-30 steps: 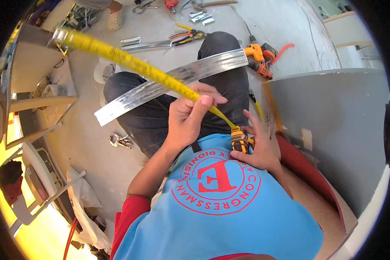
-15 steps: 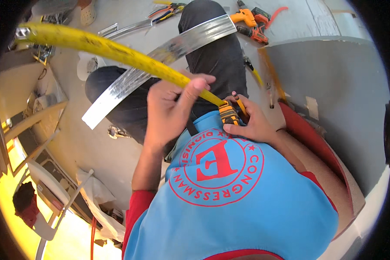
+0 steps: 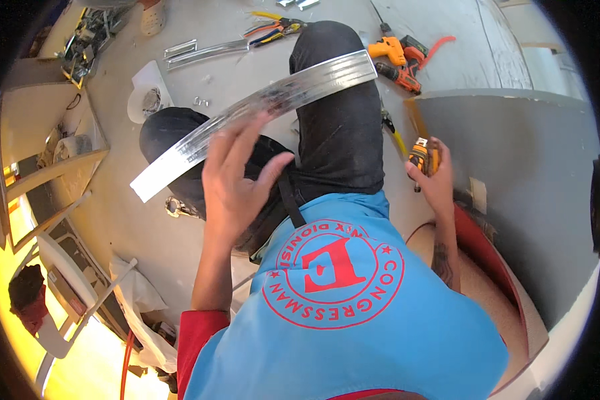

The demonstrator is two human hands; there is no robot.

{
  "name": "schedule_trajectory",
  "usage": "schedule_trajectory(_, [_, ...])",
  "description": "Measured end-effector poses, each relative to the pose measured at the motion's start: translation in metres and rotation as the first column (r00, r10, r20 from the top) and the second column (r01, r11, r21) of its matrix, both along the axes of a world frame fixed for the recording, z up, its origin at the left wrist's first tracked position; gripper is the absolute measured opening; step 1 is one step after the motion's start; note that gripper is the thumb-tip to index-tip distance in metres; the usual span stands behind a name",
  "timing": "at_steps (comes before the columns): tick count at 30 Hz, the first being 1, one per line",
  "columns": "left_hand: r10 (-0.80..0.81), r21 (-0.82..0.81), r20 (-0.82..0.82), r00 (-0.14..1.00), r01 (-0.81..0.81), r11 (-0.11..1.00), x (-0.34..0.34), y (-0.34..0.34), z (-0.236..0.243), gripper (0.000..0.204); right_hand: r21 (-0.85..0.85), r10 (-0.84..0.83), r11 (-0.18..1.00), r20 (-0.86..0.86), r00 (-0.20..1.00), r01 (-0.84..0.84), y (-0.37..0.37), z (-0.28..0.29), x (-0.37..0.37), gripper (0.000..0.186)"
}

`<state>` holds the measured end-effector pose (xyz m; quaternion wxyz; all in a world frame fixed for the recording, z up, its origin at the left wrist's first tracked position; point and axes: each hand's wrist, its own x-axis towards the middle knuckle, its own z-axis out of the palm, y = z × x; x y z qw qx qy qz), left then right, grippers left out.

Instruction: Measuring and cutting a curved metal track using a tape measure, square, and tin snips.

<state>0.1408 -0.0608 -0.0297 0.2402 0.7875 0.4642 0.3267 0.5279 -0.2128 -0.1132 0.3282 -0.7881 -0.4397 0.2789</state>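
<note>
A long, shiny, ridged metal strip (image 3: pixel 273 95) lies across both of my knees. My left hand (image 3: pixel 237 177) is over its near edge with the fingers stretched and the thumb apart, holding nothing; the fingertips overlap the strip, and I cannot tell whether they touch it. Off to the right, beside my thigh, my right hand (image 3: pixel 440 179) is closed round a black and orange tape measure (image 3: pixel 419 156). The tape's blade is drawn in, with only the metal end hook showing at the case. Whether a pencil is still in that hand is unclear.
Beyond my knees, pliers (image 3: pixel 277 28), orange power drills (image 3: pixel 401 63) and metal pieces (image 3: pixel 207 53) lie on the floor. A grey panel (image 3: pixel 513 153) stands at right. At left are a wooden frame (image 3: pixel 53 173) and a white chair (image 3: pixel 70 267).
The long yellow blade has gone back into the tape measure. My right hand has carried the case right, away from my lap. My left hand has let go of the blade and opened.
</note>
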Motion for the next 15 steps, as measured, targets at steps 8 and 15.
schedule_trajectory(8, [-0.114,0.122,-0.317,0.941,0.159,0.98,-0.008,0.065,-0.033,0.056,-0.37,0.144,0.928,0.23,0.963,-0.051,0.107,-0.226,0.008,0.058])
schedule_trajectory(15, [-0.216,-0.227,-0.314,0.925,0.148,0.963,-0.034,0.083,-0.012,0.051,-0.335,0.153,0.939,0.199,0.968,-0.079,0.116,-0.236,-0.057,0.054])
